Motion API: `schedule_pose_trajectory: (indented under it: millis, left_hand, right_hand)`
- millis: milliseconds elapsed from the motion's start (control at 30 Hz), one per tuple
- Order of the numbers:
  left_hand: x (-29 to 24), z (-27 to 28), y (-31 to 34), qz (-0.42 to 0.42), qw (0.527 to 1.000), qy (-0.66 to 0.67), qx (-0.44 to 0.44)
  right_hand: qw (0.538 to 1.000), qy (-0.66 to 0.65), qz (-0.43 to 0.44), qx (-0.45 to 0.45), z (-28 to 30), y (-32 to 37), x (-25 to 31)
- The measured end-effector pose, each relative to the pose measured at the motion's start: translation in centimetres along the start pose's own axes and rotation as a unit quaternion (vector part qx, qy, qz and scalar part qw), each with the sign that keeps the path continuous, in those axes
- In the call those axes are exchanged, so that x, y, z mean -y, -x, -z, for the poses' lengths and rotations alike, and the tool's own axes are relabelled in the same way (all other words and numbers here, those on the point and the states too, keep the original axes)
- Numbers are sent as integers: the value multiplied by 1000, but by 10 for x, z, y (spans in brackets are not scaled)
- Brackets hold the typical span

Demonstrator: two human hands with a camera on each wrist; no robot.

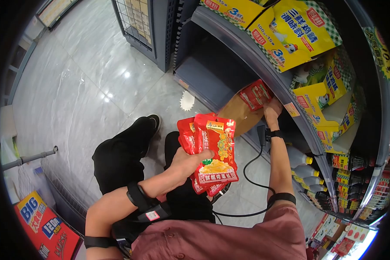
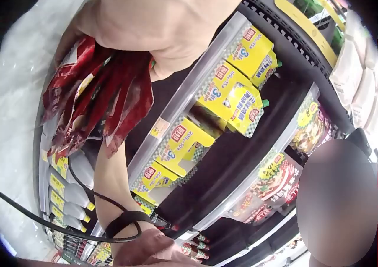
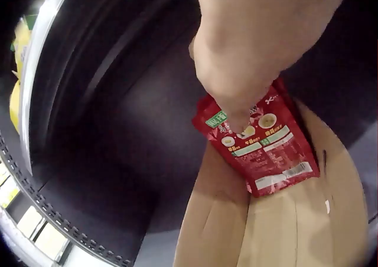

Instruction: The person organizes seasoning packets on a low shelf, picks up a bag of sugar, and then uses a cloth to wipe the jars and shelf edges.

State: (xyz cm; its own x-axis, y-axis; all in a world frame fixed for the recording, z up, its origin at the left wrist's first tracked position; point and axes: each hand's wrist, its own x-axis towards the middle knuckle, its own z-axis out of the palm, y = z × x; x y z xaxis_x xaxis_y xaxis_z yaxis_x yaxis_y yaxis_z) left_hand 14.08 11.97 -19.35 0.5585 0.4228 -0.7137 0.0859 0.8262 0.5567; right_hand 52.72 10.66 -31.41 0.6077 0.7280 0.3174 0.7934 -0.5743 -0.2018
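Note:
My left hand [image 1: 186,164] grips several red packets of shredded pickled mustard [image 1: 221,149], held upright in a fanned stack in front of my legs. In the left wrist view, the crimped ends of these packets [image 2: 127,101] hang below the fingers. On the right, my right hand [image 1: 271,112] reaches into the low shelf and pinches one red packet [image 3: 269,151] by its upper edge, its printed back showing in the right wrist view. That packet lies over a tan cardboard box [image 3: 215,214]. Some right fingertips are hidden behind the hand.
The dark shelf board [image 1: 212,71] extends beside the box. Yellow seasoning boxes [image 1: 307,99] line the shelf above, behind a price rail [image 1: 268,65]. Bottles with yellow caps [image 1: 305,171] stand low on the right. A black cable [image 1: 245,169] loops along the right arm. Grey tiled floor [image 1: 95,65] spreads leftward.

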Motion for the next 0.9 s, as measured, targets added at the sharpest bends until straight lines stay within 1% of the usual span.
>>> schedule_pose_trajectory:
  millis: [67, 100, 167, 300, 367, 400, 467, 500, 567, 600, 633, 700, 733, 767, 800, 833, 900]
  left_hand:
    - [0, 1, 0, 5, 1000, -4, 1]
    - [0, 0, 0, 10, 1000, -12, 4]
    - [-1, 0, 0, 11, 1000, -17, 3]
    - [1, 1, -1, 19, 1000, -24, -3]
    - [2, 1, -2, 3, 1000, -24, -2]
    - [3, 1, -1, -11, 1000, -27, 0]
    - [1, 1, 1, -7, 1000, -30, 3]
    - [-1, 0, 1, -4, 999, -33, 6]
    - [0, -1, 0, -7, 1000, -29, 5]
    - [1, -1, 0, -8, 1000, -24, 2]
    - [2, -1, -1, -9, 1000, -25, 1]
    - [3, -2, -2, -14, 1000, -24, -4]
    - [3, -2, -1, -13, 1000, -25, -2]
    - [2, -3, -1, -9, 999, -30, -8]
    - [2, -3, -1, -4, 999, -34, -12]
    - [2, -4, -2, -4, 999, -35, -11]
    - [4, -3, -3, -2, 1000, -23, -8]
  right_hand:
    - [1000, 1, -14, -24, 2, 1, 9]
    - [1000, 2, -15, -23, 3, 0, 8]
    - [998, 16, -45, 30, 5, -1, 8]
    - [998, 36, -30, 49, -7, 2, -8]
    - [994, 8, 33, -105, -16, 8, -14]
    - [994, 8, 34, -104, -17, 9, -12]
    - [998, 11, 22, 54, -17, 9, -8]
    - [998, 11, 21, 52, -20, 11, -11]
    - [994, -9, -32, 108, -27, 13, -15]
    - [994, -11, -32, 107, -22, 15, -12]
    - [993, -91, -45, 56, -16, 18, -11]
    - [965, -247, -72, -48, -7, 28, -16]
    - [952, -290, -75, -68, -4, 35, -23]
    - [952, -288, -77, -70, -1, 44, -30]
    - [867, -437, -231, -60, 7, 55, -32]
    - [735, -564, -373, -48, 11, 66, -39]
    - [580, -697, -419, -47, 18, 87, -62]
